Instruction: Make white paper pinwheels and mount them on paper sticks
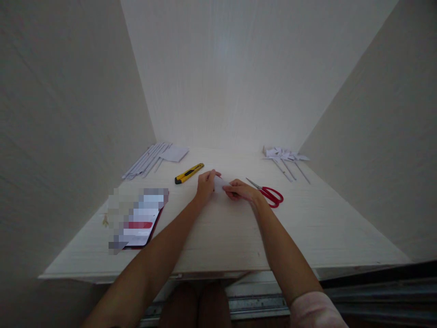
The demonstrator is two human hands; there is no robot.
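Note:
Between my two hands, above the middle of the white table, is a small piece of white paper [220, 184]. My left hand [206, 183] grips its left side, with the fingers curled at the upper edge. At the lower right, my right hand [239, 189] pinches the same paper. Red-handled scissors [272, 196] lie just right of my right hand, blades toward the upper left. A yellow box cutter [189, 173] with black parts rests to the left of my left hand.
A phone [145, 221], partly pixelated, lies at the left front. Several thin white paper sticks [146, 160] and white paper squares [175, 153] sit at the back left. White paper pinwheels [286, 155] on sticks lie at the back right. Walls enclose the table [225, 241] on three sides.

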